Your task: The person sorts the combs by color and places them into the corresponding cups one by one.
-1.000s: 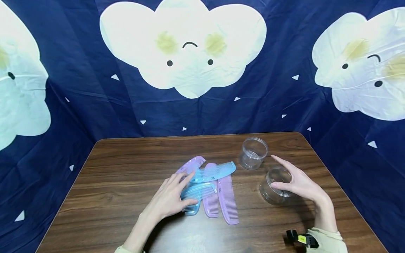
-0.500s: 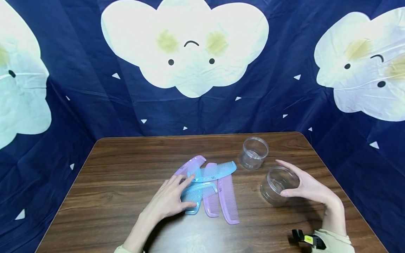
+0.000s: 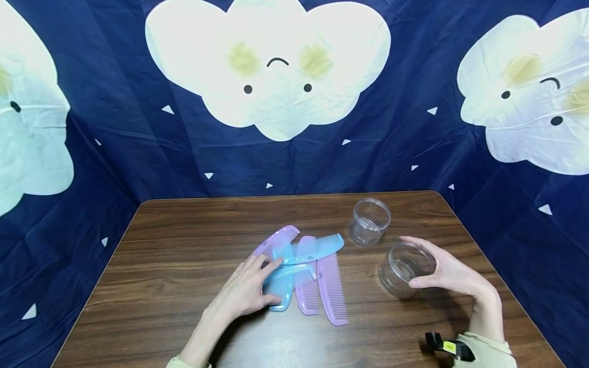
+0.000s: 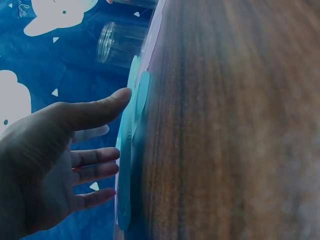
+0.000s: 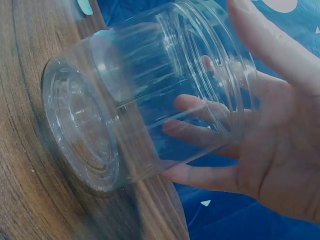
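Several overlapping blue and purple combs lie in a pile on the table. My left hand (image 3: 246, 287) rests over the pile's left part, fingers spread. Thumb and fingertips touch or nearly touch a blue comb (image 4: 126, 180) in the left wrist view. A blue comb (image 3: 317, 249) crosses the top, and a purple comb (image 3: 332, 291) lies on the right. On the right, my right hand (image 3: 448, 270) holds a clear round jar (image 3: 391, 280) near its rim, thumb on the near side and fingers round the other. The jar (image 5: 135, 95) stands upright on the table and contains nothing visible.
A second clear jar (image 3: 365, 237) stands behind the held one, toward the back. The wooden table (image 3: 161, 276) ends at a dark blue cloth (image 3: 115, 153) with white cloud prints, hanging behind and at both sides.
My right hand has shifted slightly right and its thumb and fingers have come to the jar's rim and sides. The left hand has barely moved, its thumb drawing slightly inward on the combs.
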The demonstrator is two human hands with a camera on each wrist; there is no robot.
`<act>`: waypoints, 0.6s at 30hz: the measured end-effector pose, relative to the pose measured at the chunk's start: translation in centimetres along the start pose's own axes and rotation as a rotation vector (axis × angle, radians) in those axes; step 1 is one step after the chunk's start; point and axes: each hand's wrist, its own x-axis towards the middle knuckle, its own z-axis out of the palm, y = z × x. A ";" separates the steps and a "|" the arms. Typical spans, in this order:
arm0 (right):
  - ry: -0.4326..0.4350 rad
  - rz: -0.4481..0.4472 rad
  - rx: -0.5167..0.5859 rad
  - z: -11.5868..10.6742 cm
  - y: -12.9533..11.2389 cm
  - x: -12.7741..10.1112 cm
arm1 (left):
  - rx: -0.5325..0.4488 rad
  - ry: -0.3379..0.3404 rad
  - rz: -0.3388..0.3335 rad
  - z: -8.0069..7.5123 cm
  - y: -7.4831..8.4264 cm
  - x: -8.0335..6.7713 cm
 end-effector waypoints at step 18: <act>0.017 0.004 0.011 1.0 -0.3 1.2 | 0.037 -0.002 0.018 -0.1 0.0 0.1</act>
